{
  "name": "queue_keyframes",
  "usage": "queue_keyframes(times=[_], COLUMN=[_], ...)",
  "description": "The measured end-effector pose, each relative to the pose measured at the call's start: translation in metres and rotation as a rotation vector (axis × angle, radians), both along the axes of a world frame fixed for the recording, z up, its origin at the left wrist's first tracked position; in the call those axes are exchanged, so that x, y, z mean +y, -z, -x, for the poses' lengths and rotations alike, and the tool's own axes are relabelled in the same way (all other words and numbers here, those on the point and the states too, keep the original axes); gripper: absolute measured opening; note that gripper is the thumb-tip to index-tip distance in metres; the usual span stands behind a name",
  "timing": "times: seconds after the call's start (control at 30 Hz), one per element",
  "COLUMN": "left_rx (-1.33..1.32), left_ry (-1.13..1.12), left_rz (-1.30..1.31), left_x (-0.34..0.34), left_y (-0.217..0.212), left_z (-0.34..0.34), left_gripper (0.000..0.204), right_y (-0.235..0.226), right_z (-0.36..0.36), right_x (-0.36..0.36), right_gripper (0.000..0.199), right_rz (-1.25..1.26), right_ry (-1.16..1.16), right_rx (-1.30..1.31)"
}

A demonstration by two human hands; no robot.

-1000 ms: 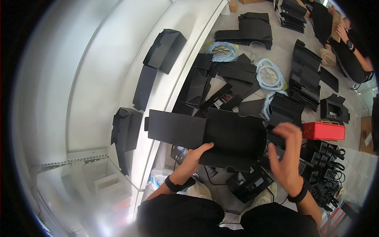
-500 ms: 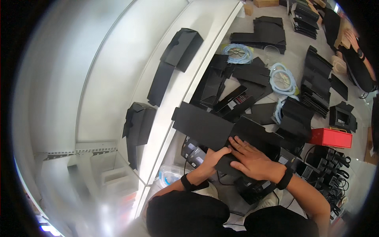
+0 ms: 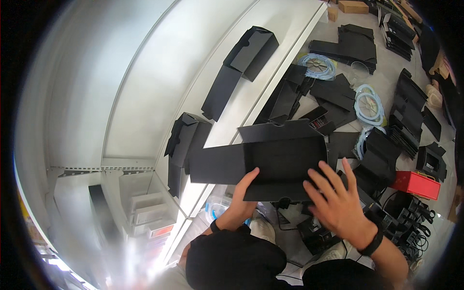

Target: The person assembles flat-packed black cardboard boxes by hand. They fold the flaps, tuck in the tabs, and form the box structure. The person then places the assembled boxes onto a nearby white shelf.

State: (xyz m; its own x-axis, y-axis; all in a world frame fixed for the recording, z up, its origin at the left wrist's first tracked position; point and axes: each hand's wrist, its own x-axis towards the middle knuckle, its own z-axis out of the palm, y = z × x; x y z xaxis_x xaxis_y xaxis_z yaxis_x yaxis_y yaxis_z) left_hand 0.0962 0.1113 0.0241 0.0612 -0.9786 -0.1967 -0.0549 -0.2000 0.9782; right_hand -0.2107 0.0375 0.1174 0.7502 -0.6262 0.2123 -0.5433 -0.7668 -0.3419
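Above the knees [image 3: 237, 261], an open black box [image 3: 285, 159] is gripped by the left hand [image 3: 241, 200], thumb clamped inside, other fingers hidden beneath. Over its right end, the right hand [image 3: 342, 210] is held with fingers spread apart; whether the box is touched cannot be told. Beyond, a red box [image 3: 415, 185] is set on the floor [image 3: 386, 72]; farther off, pale blue coils [image 3: 359, 106] are laid near stacked black cartons [image 3: 355, 47].

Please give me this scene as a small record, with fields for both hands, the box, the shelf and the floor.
left hand: holds the near side of the open black box
right hand: open, at the box's right end; contact unclear
box state: open, inside visible
shelf: white, bearing black cartons
floor: red box, among other things
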Motion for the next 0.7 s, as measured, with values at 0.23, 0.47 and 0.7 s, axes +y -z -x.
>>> queue_keyframes(times=[0.23,0.47,0.7], left_rx=[0.683,0.232,0.193], left_ry=[-0.350,-0.027,0.043], left_rz=[-0.539,-0.768,-0.051], left_x=[-0.026,-0.026,-0.046], left_y=[-0.051,-0.043,-0.019], left_z=[0.046,0.046,0.027], left_gripper=[0.032,0.075,0.113], right_y=[0.065,0.078,0.089], right_z=[0.013,0.057,0.078], right_x=[-0.016,-0.034,-0.054], right_gripper=[0.104,0.135,0.132], right_rz=[-0.632,-0.850,-0.915], right_ry=[0.362,0.184,0.108], right_rx=[-0.852,-0.638,-0.644])
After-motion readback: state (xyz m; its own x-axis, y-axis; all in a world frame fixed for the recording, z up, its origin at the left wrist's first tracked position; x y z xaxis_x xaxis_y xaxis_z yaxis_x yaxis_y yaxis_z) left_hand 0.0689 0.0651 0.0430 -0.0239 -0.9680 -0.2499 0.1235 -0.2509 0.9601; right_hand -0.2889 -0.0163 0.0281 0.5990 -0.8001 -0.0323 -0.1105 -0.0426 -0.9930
